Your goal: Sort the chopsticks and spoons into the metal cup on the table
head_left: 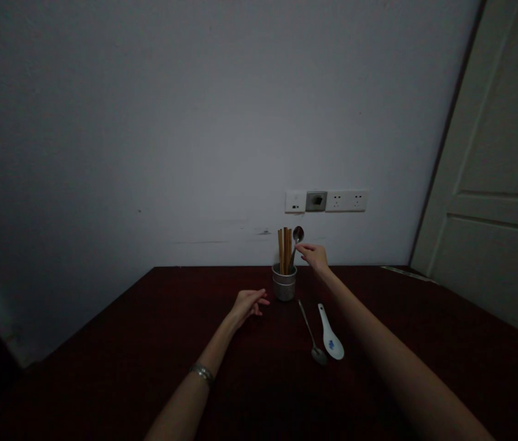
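Note:
My right hand pinches a metal spoon just below its bowl, which points up. The spoon's handle slopes down into a metal utensil holder, where its lower end is hidden. Several wooden chopsticks stand upright in the same holder, left of the spoon. My left hand hovers near the holder's left side, fingers apart, holding nothing. In front of the holder lie a long-handled metal spoon and, to its right, a white ceramic soup spoon with a blue mark.
Everything stands on a dark reddish table pushed against a grey wall. Sockets and a switch panel sit on the wall behind the holder. A pale panelled door rises at the right.

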The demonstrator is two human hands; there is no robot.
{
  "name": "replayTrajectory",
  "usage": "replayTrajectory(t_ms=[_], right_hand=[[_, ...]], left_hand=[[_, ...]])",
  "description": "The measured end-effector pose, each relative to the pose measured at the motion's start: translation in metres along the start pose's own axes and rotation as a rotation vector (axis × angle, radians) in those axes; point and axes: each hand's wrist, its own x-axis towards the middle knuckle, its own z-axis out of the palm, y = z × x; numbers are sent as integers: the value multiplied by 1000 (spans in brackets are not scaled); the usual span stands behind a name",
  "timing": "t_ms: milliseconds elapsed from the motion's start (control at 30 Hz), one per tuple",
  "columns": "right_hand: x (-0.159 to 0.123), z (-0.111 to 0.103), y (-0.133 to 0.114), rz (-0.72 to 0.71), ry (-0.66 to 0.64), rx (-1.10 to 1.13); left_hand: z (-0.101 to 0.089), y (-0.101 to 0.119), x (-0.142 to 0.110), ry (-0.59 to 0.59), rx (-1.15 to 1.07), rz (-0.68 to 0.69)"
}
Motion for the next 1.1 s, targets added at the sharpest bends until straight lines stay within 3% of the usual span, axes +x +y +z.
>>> replayTrajectory(t_ms=[467,1100], right_hand=[[-16,12,37,-25,-23,-106],[-23,11,50,12,-49,-234]], left_hand=[[2,1,0,20,22,-32],[0,-2,-1,-3,49,1]])
